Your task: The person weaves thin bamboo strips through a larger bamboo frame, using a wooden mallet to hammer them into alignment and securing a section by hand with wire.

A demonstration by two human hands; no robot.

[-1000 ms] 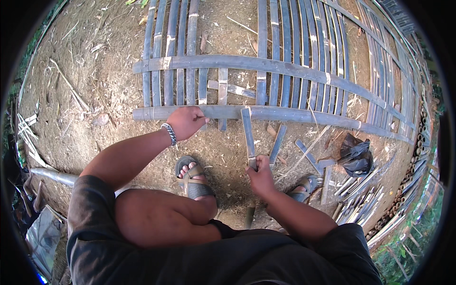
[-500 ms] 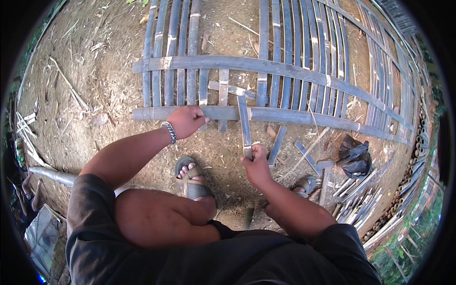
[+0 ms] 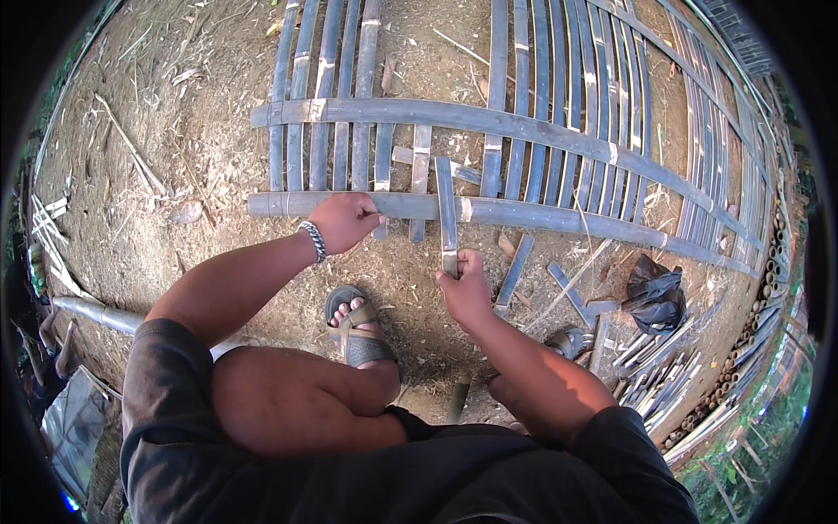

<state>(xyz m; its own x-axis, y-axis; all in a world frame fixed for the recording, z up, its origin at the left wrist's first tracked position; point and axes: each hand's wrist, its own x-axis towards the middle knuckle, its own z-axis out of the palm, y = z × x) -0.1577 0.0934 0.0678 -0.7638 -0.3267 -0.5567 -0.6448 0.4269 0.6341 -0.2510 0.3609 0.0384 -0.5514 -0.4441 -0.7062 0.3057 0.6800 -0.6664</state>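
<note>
My right hand (image 3: 465,286) is closed around the near end of a flat bamboo strip (image 3: 448,205). The strip points away from me, and its far part lies across the near bamboo rail (image 3: 332,204). My left hand (image 3: 346,222), with a chain bracelet (image 3: 311,239) on the wrist, rests at that rail, left of the strip. Its thumb and fingertips are pinched together; whatever they hold is too small or hidden to make out. Close to its fingertips, a short slat end (image 3: 381,230) sticks out below the rail. Another slat (image 3: 419,175) crosses between the hands.
A second rail (image 3: 393,112) and many long slats (image 3: 559,87) form a lattice beyond. Loose bamboo offcuts (image 3: 515,269), a black plastic bag (image 3: 655,295) and a pile of split strips (image 3: 663,384) lie to the right. My sandalled foot (image 3: 360,330) stands between my arms.
My right hand has pushed the bamboo strip farther away and slightly left, across the rail. The left hand keeps its pinch at the rail. The whole view has shifted a little.
</note>
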